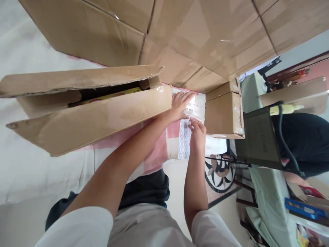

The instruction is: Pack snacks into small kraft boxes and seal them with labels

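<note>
My left hand [180,104] lies flat with fingers spread on a clear plastic packet [197,106] on the pink-and-white checked cloth [154,154]. My right hand [197,128] is closed in a pinch at the top of a white sheet of small blue-edged labels [184,140]; what the fingertips hold is too small to make out. Both hands work in the gap between a long open cardboard box [102,116] on the left and a small cardboard box [223,113] on the right.
Large taped cardboard boxes [195,37] are stacked behind the hands. A dark folding stand [259,137] is at the right, with a green-covered table [267,192] and packaged items [305,209] beyond it. Patterned floor [221,171] shows below.
</note>
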`<control>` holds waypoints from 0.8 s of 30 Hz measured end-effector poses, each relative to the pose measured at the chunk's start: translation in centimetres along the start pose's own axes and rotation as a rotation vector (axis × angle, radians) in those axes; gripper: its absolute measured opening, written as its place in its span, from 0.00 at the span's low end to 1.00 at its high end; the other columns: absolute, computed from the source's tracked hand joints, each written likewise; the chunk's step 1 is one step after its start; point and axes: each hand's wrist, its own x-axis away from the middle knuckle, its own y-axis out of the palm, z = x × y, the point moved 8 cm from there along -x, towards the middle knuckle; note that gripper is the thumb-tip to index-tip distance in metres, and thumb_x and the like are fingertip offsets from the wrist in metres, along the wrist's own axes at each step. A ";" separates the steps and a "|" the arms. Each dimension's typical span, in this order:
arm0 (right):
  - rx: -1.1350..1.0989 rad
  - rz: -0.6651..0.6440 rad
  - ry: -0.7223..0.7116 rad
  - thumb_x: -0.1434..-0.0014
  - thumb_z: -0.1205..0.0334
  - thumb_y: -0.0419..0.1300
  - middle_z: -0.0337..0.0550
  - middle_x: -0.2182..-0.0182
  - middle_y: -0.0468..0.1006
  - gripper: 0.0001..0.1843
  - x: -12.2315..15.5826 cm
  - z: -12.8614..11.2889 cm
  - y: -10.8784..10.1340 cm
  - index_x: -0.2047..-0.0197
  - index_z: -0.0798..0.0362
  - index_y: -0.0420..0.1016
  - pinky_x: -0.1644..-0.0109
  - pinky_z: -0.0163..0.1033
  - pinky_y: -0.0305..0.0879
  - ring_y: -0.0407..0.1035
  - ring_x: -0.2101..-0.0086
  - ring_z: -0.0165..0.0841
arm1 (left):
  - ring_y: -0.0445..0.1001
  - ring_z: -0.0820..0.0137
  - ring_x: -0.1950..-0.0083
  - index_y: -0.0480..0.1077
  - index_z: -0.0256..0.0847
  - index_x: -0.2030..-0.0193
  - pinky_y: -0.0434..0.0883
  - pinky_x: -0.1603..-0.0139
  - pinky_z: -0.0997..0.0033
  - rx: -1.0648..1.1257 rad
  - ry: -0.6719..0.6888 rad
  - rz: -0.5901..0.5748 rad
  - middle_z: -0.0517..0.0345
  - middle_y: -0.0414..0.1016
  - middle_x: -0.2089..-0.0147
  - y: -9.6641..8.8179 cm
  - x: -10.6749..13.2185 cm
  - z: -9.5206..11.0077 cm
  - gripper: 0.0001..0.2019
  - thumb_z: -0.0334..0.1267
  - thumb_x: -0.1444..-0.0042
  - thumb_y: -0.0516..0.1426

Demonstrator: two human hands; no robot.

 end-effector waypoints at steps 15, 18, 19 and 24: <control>-0.559 0.137 0.158 0.47 0.60 0.65 0.45 0.54 0.83 0.22 1.5 -0.8 2.2 0.75 0.50 0.51 0.73 0.32 0.73 0.78 0.69 0.30 | 0.58 0.48 0.30 0.56 0.38 0.27 0.57 0.32 0.49 -0.023 -0.016 0.023 0.45 0.57 0.25 0.1 0.3 0.1 0.39 0.35 0.46 0.61; -0.581 0.161 0.154 0.48 0.62 0.63 0.44 0.55 0.83 0.21 1.7 -0.6 2.5 0.76 0.50 0.50 0.74 0.32 0.73 0.78 0.69 0.30 | 0.58 0.48 0.31 0.57 0.39 0.27 0.57 0.32 0.48 -0.021 -0.011 0.047 0.46 0.58 0.25 0.1 0.3 0.1 0.39 0.34 0.47 0.59; -0.586 0.162 0.157 0.48 0.61 0.63 0.44 0.56 0.83 0.21 1.7 -0.4 2.7 0.76 0.50 0.50 0.75 0.31 0.72 0.78 0.69 0.31 | 0.58 0.48 0.31 0.57 0.38 0.27 0.57 0.32 0.48 -0.020 -0.012 0.050 0.46 0.58 0.25 0.1 0.3 0.1 0.39 0.34 0.47 0.59; -0.627 0.180 0.210 0.48 0.61 0.63 0.42 0.59 0.82 0.22 1.9 0.8 3.5 0.75 0.49 0.49 0.79 0.31 0.70 0.77 0.73 0.30 | 0.58 0.47 0.31 0.57 0.36 0.27 0.57 0.33 0.47 -0.019 -0.011 0.043 0.45 0.57 0.25 0.3 0.2 0.0 0.40 0.33 0.49 0.57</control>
